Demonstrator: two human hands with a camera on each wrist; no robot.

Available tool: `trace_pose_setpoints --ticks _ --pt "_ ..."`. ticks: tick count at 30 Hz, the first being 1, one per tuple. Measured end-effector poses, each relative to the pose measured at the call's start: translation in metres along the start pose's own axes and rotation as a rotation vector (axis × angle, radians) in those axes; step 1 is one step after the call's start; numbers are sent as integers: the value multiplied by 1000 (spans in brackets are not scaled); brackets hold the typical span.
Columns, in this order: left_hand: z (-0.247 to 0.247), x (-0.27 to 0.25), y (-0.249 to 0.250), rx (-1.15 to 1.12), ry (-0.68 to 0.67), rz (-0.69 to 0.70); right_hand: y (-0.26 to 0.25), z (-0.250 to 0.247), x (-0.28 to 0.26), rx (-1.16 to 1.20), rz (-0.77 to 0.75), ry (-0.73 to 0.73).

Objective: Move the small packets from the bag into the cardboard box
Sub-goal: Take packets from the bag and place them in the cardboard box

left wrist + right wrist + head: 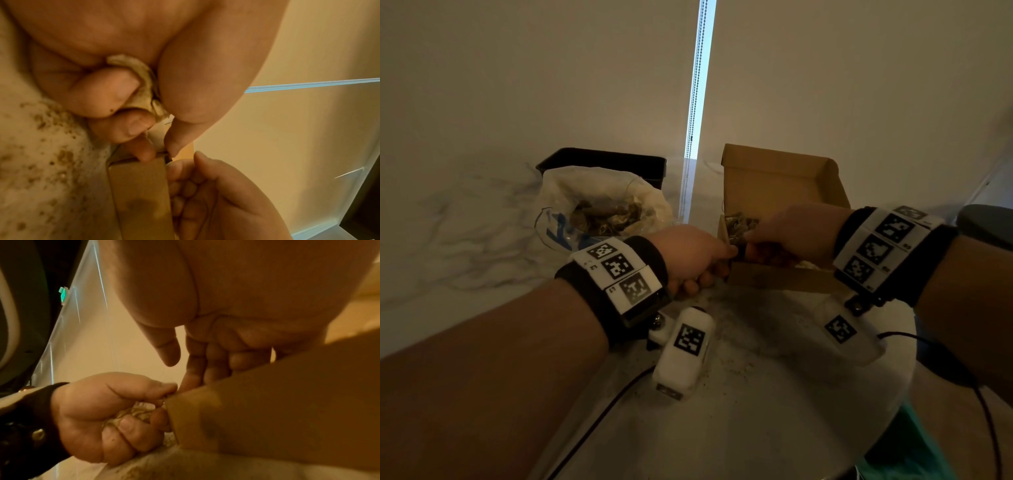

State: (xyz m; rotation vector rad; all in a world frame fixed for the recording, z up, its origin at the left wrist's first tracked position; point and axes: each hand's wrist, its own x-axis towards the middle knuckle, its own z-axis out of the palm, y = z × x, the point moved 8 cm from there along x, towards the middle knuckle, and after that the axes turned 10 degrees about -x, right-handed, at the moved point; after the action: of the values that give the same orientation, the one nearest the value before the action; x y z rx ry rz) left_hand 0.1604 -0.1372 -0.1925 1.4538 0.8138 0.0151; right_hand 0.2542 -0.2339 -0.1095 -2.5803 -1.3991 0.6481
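The open cardboard box stands at the right of the table, lid up, with several small packets inside. A clear plastic bag at the left holds more packets. My left hand is at the box's near-left corner and grips a bunch of pale crumpled packets, thumb and forefinger pinching one end. My right hand reaches into that corner. Its fingers bend down behind the box wall, the thumb stands apart, and I see nothing held in it.
A black tray sits behind the bag. The round marble table carries scattered brown crumbs near the box. Cables trail off its front edge. A bead chain hangs in the blind's gap behind.
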Motion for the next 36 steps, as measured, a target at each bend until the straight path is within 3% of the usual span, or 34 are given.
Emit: trace_pose_setpoints --ticks 3,7,12,14,16,17,21,26,32,36 --pt "1 2 0 -26 -8 21 -8 7 3 -7 -21 -13" --pt "1 0 1 -28 -4 43 -5 11 9 231 48 -54" --pt "2 -8 1 -71 -41 45 -8 12 8 249 68 -69" --pt "1 -18 5 -165 -39 91 -12 4 2 47 29 -6" --pt "-3 -30 11 -354 -51 125 -22 -16 -4 -233 -58 197" --pt "-6 -35 14 -437 -65 145 -28 -24 -9 -243 -103 280" --pt "-22 -50 27 -732 -163 217 -43 -33 -16 152 -239 407" --pt "-24 -65 42 -923 -361 308 -65 -10 -1 487 -361 290" --pt "-32 -66 46 -915 -326 347 -86 -4 12 431 -434 272" --pt "-34 -65 46 -862 -279 374 -75 -1 19 619 -406 327"
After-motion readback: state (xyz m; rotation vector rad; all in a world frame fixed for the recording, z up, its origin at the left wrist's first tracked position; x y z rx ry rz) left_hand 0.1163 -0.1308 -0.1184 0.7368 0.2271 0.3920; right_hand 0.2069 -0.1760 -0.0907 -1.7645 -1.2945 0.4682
